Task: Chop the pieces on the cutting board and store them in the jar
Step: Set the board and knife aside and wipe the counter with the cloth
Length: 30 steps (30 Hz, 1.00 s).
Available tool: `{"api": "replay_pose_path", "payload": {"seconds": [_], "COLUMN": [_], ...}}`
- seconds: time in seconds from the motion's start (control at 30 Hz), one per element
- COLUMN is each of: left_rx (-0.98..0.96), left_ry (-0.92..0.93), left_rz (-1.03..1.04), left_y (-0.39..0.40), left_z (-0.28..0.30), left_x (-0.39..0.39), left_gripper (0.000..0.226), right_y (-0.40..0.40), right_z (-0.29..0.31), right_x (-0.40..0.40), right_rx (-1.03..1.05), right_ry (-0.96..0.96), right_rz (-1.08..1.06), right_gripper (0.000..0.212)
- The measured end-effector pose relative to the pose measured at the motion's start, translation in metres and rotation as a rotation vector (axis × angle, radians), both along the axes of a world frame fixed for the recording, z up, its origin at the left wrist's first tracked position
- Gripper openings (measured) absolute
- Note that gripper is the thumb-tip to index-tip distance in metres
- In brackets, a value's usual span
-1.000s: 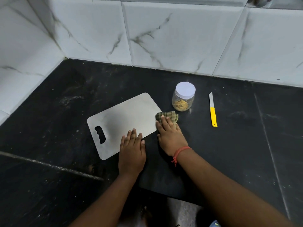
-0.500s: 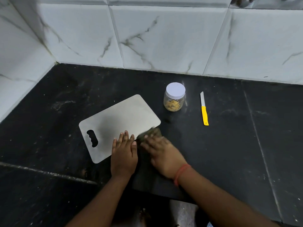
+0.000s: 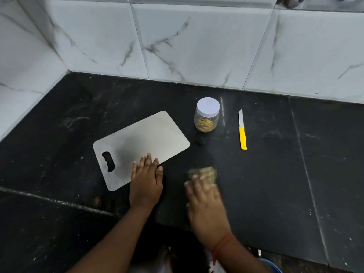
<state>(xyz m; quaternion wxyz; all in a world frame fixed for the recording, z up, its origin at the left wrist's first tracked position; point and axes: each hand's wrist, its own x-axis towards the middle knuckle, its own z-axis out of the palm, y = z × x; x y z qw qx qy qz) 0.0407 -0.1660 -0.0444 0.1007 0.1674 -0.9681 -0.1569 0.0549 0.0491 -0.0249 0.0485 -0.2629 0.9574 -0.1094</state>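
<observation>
No writing showed. The left hand (image 3: 146, 184) pressed flat on the cutting board (image 3: 141, 146); the blurred right hand (image 3: 204, 205) pressed a cloth (image 3: 202, 172), the jar (image 3: 207, 115) well beyond.

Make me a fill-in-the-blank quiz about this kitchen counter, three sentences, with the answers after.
1. The clear plastic jar of yellow pieces wears a ____ lid.
2. The left hand rests flat on the steel ____.
3. The small knife lying right of the jar has a ____ handle.

Answers: white; cutting board; yellow
</observation>
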Motion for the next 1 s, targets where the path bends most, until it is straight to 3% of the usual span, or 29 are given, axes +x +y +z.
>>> {"api": "replay_pose_path", "payload": {"seconds": [0.1,0.13,0.27,0.4,0.7,0.8,0.9,1.0], "left_rx": [-0.005,-0.005,-0.022,-0.043,0.08,0.007,-0.042,-0.036], "left_ry": [-0.002,-0.005,-0.022,-0.029,0.084,0.077,0.087,0.077], "left_rz": [-0.001,-0.002,0.006,-0.003,0.08,0.018,-0.066,-0.119], "left_y": [-0.001,0.0,0.002,-0.001,-0.002,0.002,0.021,0.049], "left_z": [0.0,0.0,0.001,0.0,0.008,0.01,0.018,0.017], "left_x": [0.001,0.001,0.0,0.001,0.003,0.003,0.007,0.019], "left_gripper": [0.064,0.064,0.066,0.066,0.065,0.063,0.058,0.057], "right_y": [0.009,0.017,0.015,-0.01,-0.026,0.018,0.072,0.065], "right_z": [0.0,0.0,0.001,-0.006,-0.002,-0.002,-0.003,-0.002], "right_x": [0.025,0.016,0.01,0.044,0.026,0.023,0.023,0.033], "right_rx": [0.016,0.027,0.022,-0.007,0.012,0.031,0.028,0.038], "right_ry": [0.05,0.065,-0.002,0.03,0.028,0.059,0.029,0.013], "right_rz": [0.348,0.335,-0.1,0.281,0.415,0.299,0.006,-0.126], "right_gripper": [0.06,0.059,0.059,0.058,0.054,0.056,0.056,0.058]}}
